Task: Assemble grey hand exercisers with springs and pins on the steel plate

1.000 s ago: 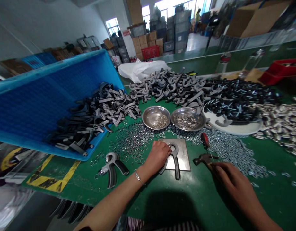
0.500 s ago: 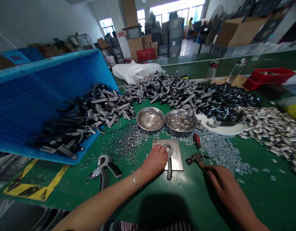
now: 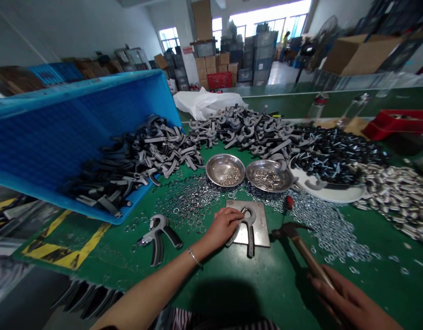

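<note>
My left hand [image 3: 222, 228] is closed, its fingertips pinching the upper part of a grey-and-black hand grip exerciser [image 3: 252, 231]. That exerciser lies on a square metal plate [image 3: 263, 231], with a small shiny metal piece showing at the fingertips. In my right hand [image 3: 351, 293] is the wooden handle of a hammer [image 3: 306, 250]; its head is raised just right of the plate. A hand grip with a fitted spring [image 3: 159, 233] lies on the table, left of my left hand. Behind the hammer head a red-handled screwdriver [image 3: 289, 202] shows in part.
Two metal bowls of small parts, left [image 3: 214, 172] and right [image 3: 283, 183], stand behind the plate. Loose rings [image 3: 335, 229] cover the table around them. A blue crate [image 3: 129, 98] of grey handles tips in from the left. Metal cylinders [image 3: 400, 197] lie at the right.
The view has shifted, so the scene sits further right. Both legs of the hand grip now show under my left hand. The hammer has been lifted, its handle showing more.
</note>
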Tool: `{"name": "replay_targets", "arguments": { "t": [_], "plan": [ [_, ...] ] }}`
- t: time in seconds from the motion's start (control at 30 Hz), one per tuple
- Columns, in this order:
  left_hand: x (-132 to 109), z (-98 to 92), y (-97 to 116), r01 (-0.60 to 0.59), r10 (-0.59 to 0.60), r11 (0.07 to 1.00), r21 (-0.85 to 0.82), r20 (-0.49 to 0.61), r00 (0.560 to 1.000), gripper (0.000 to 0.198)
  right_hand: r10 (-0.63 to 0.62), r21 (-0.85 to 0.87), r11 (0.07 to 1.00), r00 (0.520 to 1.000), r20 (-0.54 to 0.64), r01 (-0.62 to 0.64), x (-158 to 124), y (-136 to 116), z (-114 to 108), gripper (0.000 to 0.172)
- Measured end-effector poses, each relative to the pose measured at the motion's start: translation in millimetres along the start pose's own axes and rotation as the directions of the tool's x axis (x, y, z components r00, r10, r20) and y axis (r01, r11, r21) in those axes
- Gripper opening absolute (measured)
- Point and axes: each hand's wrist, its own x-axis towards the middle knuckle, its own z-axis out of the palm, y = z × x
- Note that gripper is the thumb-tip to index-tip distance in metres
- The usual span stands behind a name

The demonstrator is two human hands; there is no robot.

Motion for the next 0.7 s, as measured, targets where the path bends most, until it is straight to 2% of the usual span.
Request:
{"name": "replay_targets", "arguments": {
  "t": [0.1,0.2,0.37,0.5,0.63,0.7],
  "plan": [
    [-1,-6.5,-5,-0.031,0.031,0.999,-0.008,-0.034,0.999,0.036,-0.102,-0.104,0.990,0.993,-0.068,0.094,8,-14,2,0.038],
    [-1,-16.6,-10,-0.082,0.088,0.985,0.151,-0.033,0.996,0.037,-0.142,-0.174,0.975,0.990,-0.008,0.138,22,-33,8,0.034],
    [9,-27.3,-14,-0.241,0.225,0.904,0.354,0.086,0.971,0.014,-0.213,-0.315,0.925,0.976,0.043,0.215,48,-67,18,0.034],
    [17,-28.3,-11,-0.302,0.268,0.850,0.432,0.140,0.953,0.008,-0.175,-0.399,0.887,0.970,0.170,0.230,66,-68,23,0.034],
    [20,-28.3,-9,-0.314,0.271,0.835,0.452,0.160,0.949,0.009,-0.194,-0.400,0.886,0.971,0.137,0.233,72,-60,22,0.035],
    [19,-29.3,-7,-0.311,0.267,0.833,0.458,0.160,0.950,0.009,-0.185,-0.424,0.875,0.970,0.158,0.236,74,-60,21,0.034]
  ]
}}
